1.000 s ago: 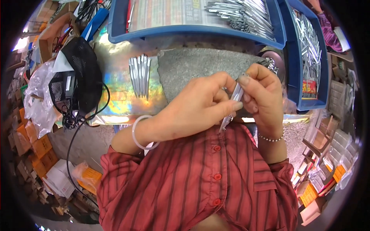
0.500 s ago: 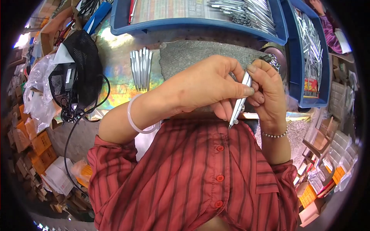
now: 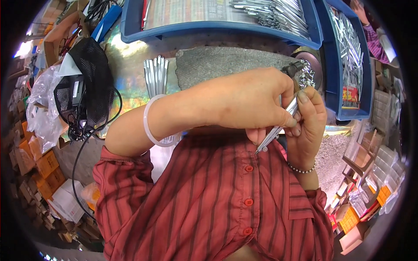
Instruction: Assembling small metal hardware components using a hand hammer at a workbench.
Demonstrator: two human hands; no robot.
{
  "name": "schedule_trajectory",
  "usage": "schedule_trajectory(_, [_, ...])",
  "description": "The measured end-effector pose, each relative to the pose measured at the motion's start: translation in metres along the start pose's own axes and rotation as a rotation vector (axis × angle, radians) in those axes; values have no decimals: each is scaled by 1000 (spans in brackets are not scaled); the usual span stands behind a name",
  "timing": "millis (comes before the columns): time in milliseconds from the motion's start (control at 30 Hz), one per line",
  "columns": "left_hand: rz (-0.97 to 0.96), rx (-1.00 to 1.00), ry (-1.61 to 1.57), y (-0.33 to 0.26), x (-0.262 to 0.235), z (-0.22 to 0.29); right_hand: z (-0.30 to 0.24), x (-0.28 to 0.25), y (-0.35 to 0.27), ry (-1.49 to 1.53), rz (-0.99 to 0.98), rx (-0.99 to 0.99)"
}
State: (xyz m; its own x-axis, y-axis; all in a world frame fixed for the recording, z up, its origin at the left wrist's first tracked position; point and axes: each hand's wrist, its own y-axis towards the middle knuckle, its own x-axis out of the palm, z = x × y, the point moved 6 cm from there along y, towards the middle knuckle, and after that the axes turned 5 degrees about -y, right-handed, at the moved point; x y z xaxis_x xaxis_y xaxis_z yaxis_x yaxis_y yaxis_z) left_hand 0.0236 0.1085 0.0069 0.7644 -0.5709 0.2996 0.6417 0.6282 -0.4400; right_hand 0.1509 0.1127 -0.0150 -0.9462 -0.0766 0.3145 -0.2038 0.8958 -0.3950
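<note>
Left hand [image 3: 248,102] and right hand [image 3: 310,115], close together, pinch a silvery tool [image 3: 274,133].
It slants before that striped shirt [image 3: 209,187]; over on the desk [image 3: 130,61], silvery strips [image 3: 156,77] lie beside a grey slab [image 3: 213,61].

- Lining the wide blue plastic tray [image 3: 174,29]: pale printed paper sheet [image 3: 187,12], print too blurred to read.
- Inside the narrow blue plastic tray [image 3: 352,115] right of it: red paper piece [image 3: 350,96] with yellow lettering.
- Left of and below it: white label [image 3: 77,89] on a black boxy device [image 3: 79,99], illegible.
</note>
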Motion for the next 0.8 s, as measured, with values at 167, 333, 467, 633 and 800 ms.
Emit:
schedule_trajectory(167, [-33, -26, -19, 9, 4, 0, 4, -11, 1, 63, -36, 23])
schedule_trajectory(333, [-27, -61, -67, 15, 7, -2, 3, -14, -2, 61, 8, 54])
schedule_trajectory(467, [-35, -68, -54, 18, 10, 0, 4, -19, -1, 79, -39, 5])
schedule_trajectory(633, [-58, -69, -31, 21, 14, 2, 4, -24, -2, 71, 3, -1])
schedule_trajectory(800, [-52, -82, -48, 26, 14, -2, 5, -27, -3, 68, 31, 31])
